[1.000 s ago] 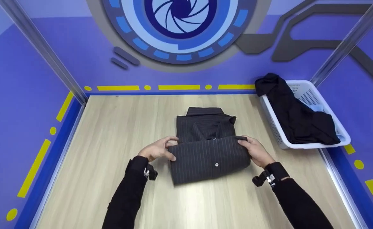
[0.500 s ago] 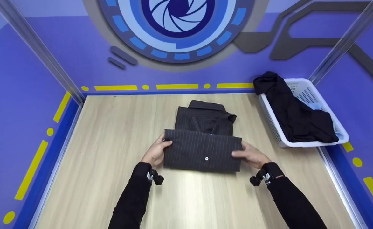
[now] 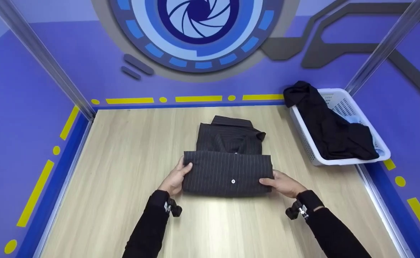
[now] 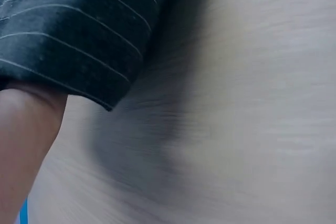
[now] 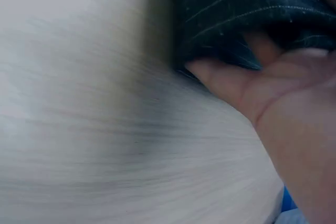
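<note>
Levelled since earlier: near fold of dark pinstriped cloth shirt (image 3: 224, 172), frame centre. Left hand (image 3: 175, 178), right hand (image 3: 285, 184) reach forward, pinching its sides.

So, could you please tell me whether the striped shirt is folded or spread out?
Folded: on the striped shirt, a section with a button overlaps the rest.

The right hand (image 5: 283, 85) grips the edge of the dark, pale-striped cloth (image 5: 231, 6), one finger tucked beneath it; a blurred shadow (image 5: 163, 100) falls on the pale table (image 5: 73, 129), and a blue strip (image 5: 287, 201) shows at bottom right
</note>
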The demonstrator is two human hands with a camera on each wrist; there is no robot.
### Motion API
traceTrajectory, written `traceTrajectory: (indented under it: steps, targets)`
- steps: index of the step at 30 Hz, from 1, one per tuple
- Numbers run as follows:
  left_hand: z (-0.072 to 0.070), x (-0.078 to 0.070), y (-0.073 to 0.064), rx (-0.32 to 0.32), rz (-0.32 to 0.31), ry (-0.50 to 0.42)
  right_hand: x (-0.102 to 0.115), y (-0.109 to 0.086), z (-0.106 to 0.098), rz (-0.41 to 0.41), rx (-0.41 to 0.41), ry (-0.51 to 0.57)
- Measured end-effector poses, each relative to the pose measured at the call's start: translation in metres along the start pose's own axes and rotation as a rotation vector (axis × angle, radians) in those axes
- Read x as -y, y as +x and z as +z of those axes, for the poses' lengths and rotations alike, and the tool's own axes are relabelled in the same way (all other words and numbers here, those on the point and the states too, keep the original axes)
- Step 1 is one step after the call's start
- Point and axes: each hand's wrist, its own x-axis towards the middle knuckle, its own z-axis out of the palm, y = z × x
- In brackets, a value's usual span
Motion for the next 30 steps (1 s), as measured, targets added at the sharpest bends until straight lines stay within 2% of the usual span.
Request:
traceTrajectory:
  steps: [5,8,12,16,18,21,25,28,30]
  targets:
    - [0.004,0.008,-0.003,-0.030,-0.012,0.036,-0.004,-0.009,0.001,0.010,0.078,0.106]
    - [0.007,0.009,-0.001,-0.047,0.009,0.074,-0.008,-0.013,0.001,0.004,0.068,0.106]
    - [0.013,0.003,0.007,-0.014,0.085,0.131,-0.014,-0.017,-0.002,-0.029,-0.022,0.027]
    - [0.019,-0.006,0.018,0.063,0.131,0.099,-0.020,-0.014,-0.002,-0.044,-0.158,0.019]
    - [0.022,-0.010,0.024,0.060,0.130,0.077,-0.022,-0.011,-0.001,-0.040,-0.234,0.044]
    - [0.027,-0.012,0.031,-0.022,0.118,0.092,-0.025,-0.003,0.003,-0.009,-0.347,0.083]
    - [0.034,-0.007,0.036,-0.195,0.068,0.213,-0.028,0.005,0.010,0.037,-0.425,0.107]
    - [0.038,0.000,0.038,-0.298,0.041,0.310,-0.028,0.009,0.015,0.069,-0.475,0.047]
    - [0.039,0.004,0.038,-0.333,0.037,0.356,-0.026,0.011,0.018,0.090,-0.521,-0.015]
